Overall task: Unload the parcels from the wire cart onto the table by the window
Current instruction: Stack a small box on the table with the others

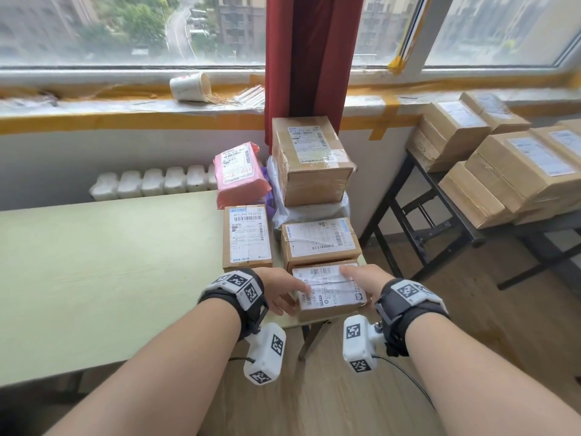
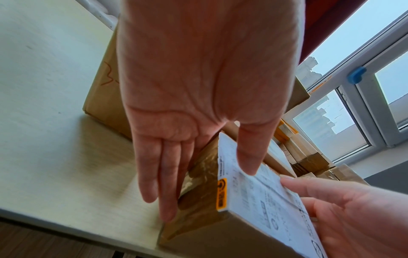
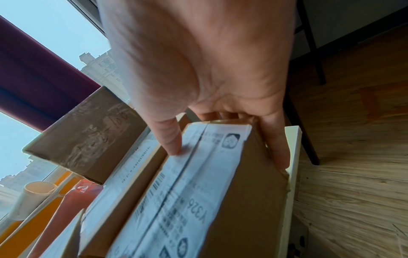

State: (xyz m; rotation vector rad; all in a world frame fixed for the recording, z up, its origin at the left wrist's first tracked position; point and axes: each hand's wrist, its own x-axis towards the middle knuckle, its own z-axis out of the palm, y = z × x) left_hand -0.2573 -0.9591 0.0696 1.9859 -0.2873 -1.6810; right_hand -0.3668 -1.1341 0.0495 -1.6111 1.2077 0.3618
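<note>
Cardboard parcel, brown with a white shipping label, sat between the two hands at the near right corner of the pale green table. To its left, the left hand lay flat against the box's left side, fingers straight, thumb over the label edge. To its right, the right hand clasped the other side, thumb pressed on the label and fingers curled down the outer face, right at the table's edge. Just beyond the hands, a second brown box touched the held one; behind it a larger box topped a leaning stack over a soft plastic bag. The wire cart was out of view. Likely risks: the parcel sat so near the corner that a careless release or outward nudge could tip it onto the floor; a shove forward could jolt the unsteady stack
</note>
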